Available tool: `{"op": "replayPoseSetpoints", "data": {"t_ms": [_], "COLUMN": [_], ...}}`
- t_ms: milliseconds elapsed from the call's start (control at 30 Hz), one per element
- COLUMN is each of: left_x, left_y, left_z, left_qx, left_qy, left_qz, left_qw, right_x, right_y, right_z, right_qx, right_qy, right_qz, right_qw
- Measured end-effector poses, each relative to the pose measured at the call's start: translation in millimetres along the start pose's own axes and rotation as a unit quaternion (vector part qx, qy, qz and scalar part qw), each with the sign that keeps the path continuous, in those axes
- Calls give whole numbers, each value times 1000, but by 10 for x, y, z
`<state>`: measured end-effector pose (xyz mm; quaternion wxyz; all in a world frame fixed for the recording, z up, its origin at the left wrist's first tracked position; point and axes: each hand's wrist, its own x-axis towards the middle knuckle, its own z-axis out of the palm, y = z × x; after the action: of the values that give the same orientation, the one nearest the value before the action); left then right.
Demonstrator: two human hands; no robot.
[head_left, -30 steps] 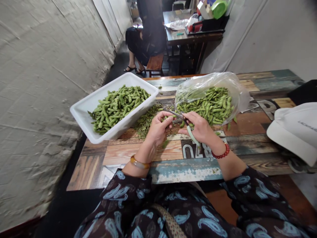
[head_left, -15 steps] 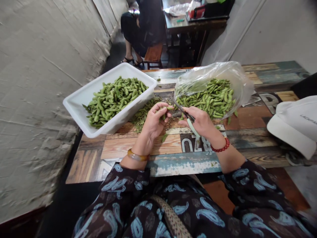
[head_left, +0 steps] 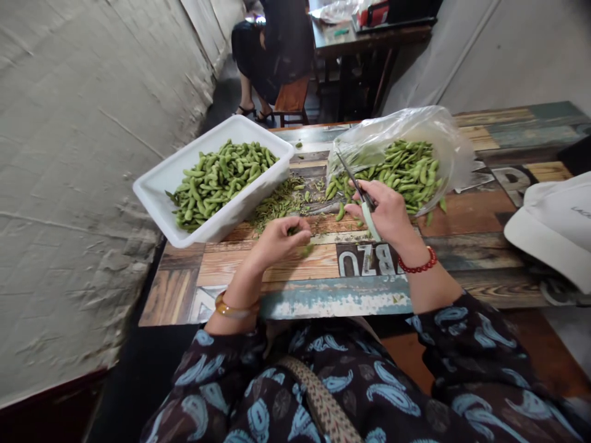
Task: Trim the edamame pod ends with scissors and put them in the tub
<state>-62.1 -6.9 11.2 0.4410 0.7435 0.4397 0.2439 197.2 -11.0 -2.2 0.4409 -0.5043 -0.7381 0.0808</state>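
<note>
Edamame pods (head_left: 221, 184) lying inside the plastic tub (head_left: 252, 200) and in the bag (head_left: 406, 123) right of it, angle the scissors (head_left: 370, 221), gripped in your right hand (head_left: 391, 212), clear of your curled left hand (head_left: 276, 243), contents unclear, nearer you than the tub.

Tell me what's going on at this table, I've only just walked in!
Someone sits at a patchwork-patterned table with green bean pods. Their right hand holds scissors, blades pointing away from them. The left hand is curled, with something green at its fingers, too blurred to name. Pods are heaped in a white tray on the left and in a clear plastic bag on the right, with green scraps between. Another person sits farther back.
</note>
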Motion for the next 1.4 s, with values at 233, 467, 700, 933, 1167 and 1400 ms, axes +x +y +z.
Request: {"op": "replayPoseSetpoints", "data": {"t_ms": [233,467,700,933,1167,1400], "left_x": [-170,-77,455,1062,1397,1343], "left_y": [-129,81,271,102,69,26], "left_z": [206,139,133,224,395,487], "left_qx": [235,-93,-416,-177,282,302], "left_qy": [-5,22,30,139,114,36], "left_qz": [-25,-50,-114,-59,-12,19], "left_qw": [972,994,902,973,953,952], "right_x": [61,82,94,105,113,110], "right_y": [20,10,6,-5,0,7], "right_z": [-140,-214,-215,-184,-199,-193], "right_qx": [13,52,81,75,70,78], "right_qy": [44,81,101,89,92,92], "right_qz": [28,41,61,49,46,51], "right_qw": [999,995,990,992,992,991]}}
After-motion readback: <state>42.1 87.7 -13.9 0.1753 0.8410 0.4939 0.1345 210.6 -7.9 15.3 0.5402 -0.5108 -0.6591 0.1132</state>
